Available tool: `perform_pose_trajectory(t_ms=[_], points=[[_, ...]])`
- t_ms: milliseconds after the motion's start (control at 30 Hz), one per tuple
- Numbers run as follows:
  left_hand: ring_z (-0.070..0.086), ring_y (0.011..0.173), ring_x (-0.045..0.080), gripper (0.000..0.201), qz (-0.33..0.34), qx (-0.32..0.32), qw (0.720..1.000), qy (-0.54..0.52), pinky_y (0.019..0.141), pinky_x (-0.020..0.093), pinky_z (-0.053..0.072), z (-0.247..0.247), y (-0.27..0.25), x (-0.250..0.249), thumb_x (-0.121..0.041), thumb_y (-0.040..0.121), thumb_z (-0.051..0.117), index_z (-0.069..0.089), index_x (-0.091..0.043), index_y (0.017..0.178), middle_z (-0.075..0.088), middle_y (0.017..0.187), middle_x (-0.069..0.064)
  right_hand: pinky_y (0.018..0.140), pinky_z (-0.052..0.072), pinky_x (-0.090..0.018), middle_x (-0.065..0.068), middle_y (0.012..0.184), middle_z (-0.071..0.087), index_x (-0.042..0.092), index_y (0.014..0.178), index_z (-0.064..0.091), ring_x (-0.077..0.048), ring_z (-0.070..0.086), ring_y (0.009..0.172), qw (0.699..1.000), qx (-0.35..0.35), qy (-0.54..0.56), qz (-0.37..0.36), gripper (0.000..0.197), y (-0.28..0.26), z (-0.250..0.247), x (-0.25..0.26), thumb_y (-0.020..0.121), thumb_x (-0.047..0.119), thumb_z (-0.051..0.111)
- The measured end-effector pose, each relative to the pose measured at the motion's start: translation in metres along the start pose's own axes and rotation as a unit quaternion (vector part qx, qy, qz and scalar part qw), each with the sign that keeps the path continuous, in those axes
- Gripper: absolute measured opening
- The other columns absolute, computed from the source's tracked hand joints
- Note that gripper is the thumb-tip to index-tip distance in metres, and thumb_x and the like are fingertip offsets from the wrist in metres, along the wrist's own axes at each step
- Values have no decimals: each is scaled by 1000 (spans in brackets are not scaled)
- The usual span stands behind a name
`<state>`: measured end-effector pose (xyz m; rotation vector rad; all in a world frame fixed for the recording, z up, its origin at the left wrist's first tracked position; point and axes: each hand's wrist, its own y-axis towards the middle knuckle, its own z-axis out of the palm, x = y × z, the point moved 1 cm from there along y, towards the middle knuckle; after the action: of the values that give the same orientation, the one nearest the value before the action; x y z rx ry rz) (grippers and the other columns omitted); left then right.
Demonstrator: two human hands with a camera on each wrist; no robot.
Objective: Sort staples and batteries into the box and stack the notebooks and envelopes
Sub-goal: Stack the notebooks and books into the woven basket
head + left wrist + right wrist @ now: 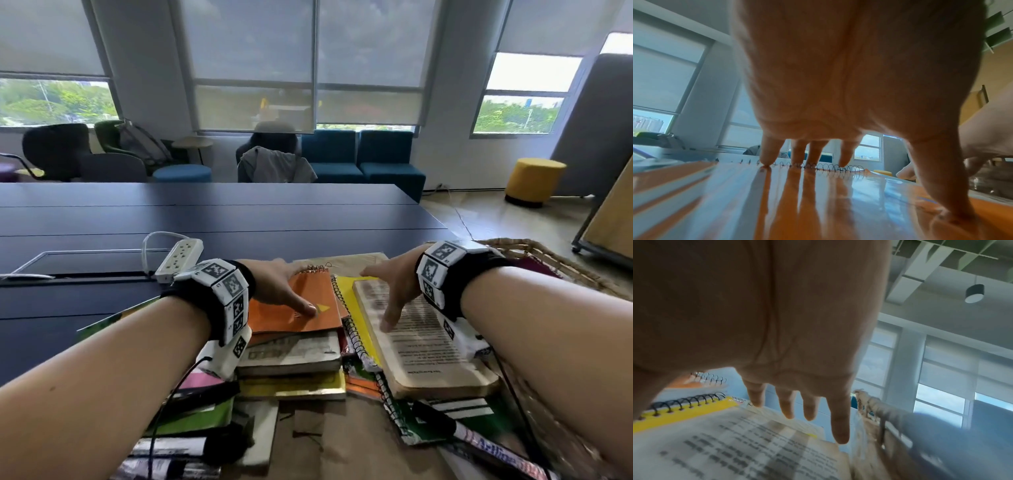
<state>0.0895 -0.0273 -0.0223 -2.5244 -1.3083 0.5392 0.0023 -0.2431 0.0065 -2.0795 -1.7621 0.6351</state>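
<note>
At your five o'clock, a marker (493, 448) lying among the notebooks carries blue lettering that reads "Artline". The printed page of the open book (424, 339) at your three o'clock is too blurred for you to read.

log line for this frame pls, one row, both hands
left hand: fingers spread on orange spiral notebook | right hand: open, over printed book | pile: unsorted

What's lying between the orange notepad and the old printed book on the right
A yellow spiral notebook lies between the orange notepad and the printed book, its black wire coil facing the notepad. The head view shows this best.
</note>
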Motion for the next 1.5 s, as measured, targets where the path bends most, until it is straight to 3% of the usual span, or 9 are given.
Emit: perform_pose_trajectory(t_ms=[200,333,567,833,967,1100,1167,1333,1500], points=[[35,139,34,131,-32,-8,998,52,115,55,36,1,8,0,-91,48,60,15,-40,160,37,144,10,112,39,-47,-1,158,42,34,161,17,-29,43,142,999,38,-3,-7,121,15,-3,-1,67,52,91],[27,142,34,133,-43,-19,996,74,117,57,32,-1,11,0,-91,49,61,14,-35,161,30,149,10,99,46,-42,2,133,55,26,150,34,-24,55,113,999,37,-17,-2,107,18,-5,-1,65,55,91],[29,134,29,103,-27,-98,994,27,112,53,36,-3,12,6,-72,69,75,31,-27,151,32,141,7,101,46,-47,0,136,53,26,146,34,-27,54,122,998,37,-54,-1,109,22,-8,-1,60,63,90],[49,107,22,43,4,-187,982,-34,108,55,36,-16,12,10,-66,93,52,51,-27,111,47,110,-1,89,52,-44,5,114,60,26,137,30,-19,61,99,999,-13,30,-22,108,16,-14,-17,56,59,94],[47,96,19,39,34,-294,954,-40,87,39,31,-28,0,3,-58,101,43,51,-20,96,51,99,0,84,50,-35,12,100,62,26,123,43,-9,61,89,990,-80,100,-59,82,4,-30,-21,63,50,94],[50,86,20,37,64,-367,925,-78,81,38,35,-42,-15,-3,-52,103,45,51,-18,91,52,93,1,81,59,-34,7,91,76,23,101,69,-14,73,85,984,-113,105,-89,39,-29,-56,-20,76,47,87],[48,75,17,36,79,-398,908,-104,71,34,35,-50,-23,-5,-49,103,47,48,-20,82,51,83,-1,76,57,-29,7,89,76,24,101,71,-10,71,81,981,-140,83,-103,32,-50,-68,-22,84,49,79],[51,62,8,37,105,-461,856,-210,50,9,35,-68,-51,-26,-43,107,45,47,-17,81,53,73,-2,81,56,-37,4,91,74,20,94,68,-14,69,81,962,-222,96,-124,32,-96,-75,-42,86,51,76],[55,67,11,31,151,-501,789,-320,62,31,41,-79,-63,-49,-44,108,44,49,-26,83,57,77,-5,86,56,-47,-14,102,72,4,106,68,-28,70,89,899,-352,223,-134,41,-140,-74,-76,88,39,77]])
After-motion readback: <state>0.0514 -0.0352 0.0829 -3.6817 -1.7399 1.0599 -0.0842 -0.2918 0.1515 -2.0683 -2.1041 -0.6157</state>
